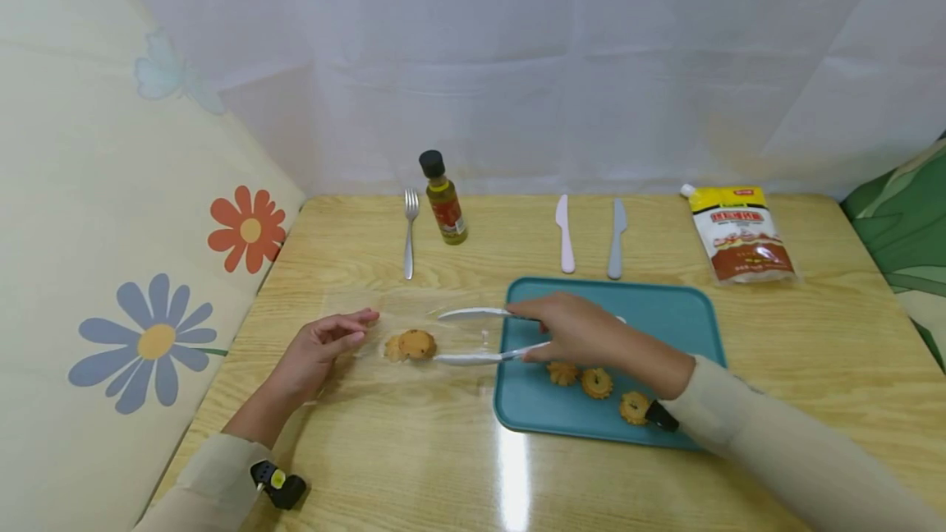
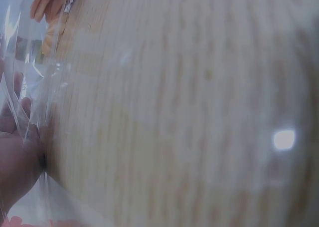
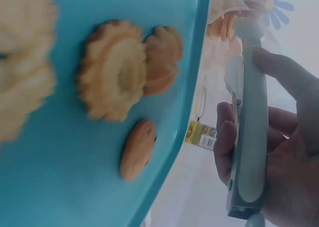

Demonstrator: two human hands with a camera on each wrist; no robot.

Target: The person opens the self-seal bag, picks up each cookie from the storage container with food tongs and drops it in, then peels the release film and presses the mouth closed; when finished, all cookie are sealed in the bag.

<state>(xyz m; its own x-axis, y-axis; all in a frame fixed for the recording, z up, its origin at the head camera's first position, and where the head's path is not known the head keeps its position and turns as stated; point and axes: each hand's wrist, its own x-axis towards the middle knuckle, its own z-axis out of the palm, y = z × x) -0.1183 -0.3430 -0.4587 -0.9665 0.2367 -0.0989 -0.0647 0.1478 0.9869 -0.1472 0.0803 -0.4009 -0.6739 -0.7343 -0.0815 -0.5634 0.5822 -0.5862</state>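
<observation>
In the head view my left hand [image 1: 321, 351] holds the left side of a clear plastic pack [image 1: 458, 302]. An oval speckled cookie [image 1: 418, 343] overlaps a paler cookie [image 1: 394, 349] inside the pack's outline. My right hand [image 1: 572, 327] grips a pair of tongs [image 1: 473, 359], grey-green along the handle in the right wrist view. The tong arms stand apart, pointing left, their tips just right of the cookies. Beneath this hand lies a teal tray [image 1: 525, 413] bearing several cookies, including a ring-shaped cookie [image 3: 113, 71] and a small oval cookie [image 3: 138, 150].
Behind the pack are a fork [image 1: 411, 232] and an oil bottle [image 1: 446, 208]. A pink knife [image 1: 565, 236] and a grey knife [image 1: 617, 240] lie behind the tray. At the back right sits a spouted pouch [image 1: 742, 236]. A curtain [image 1: 517, 105] hangs along the table's far edge.
</observation>
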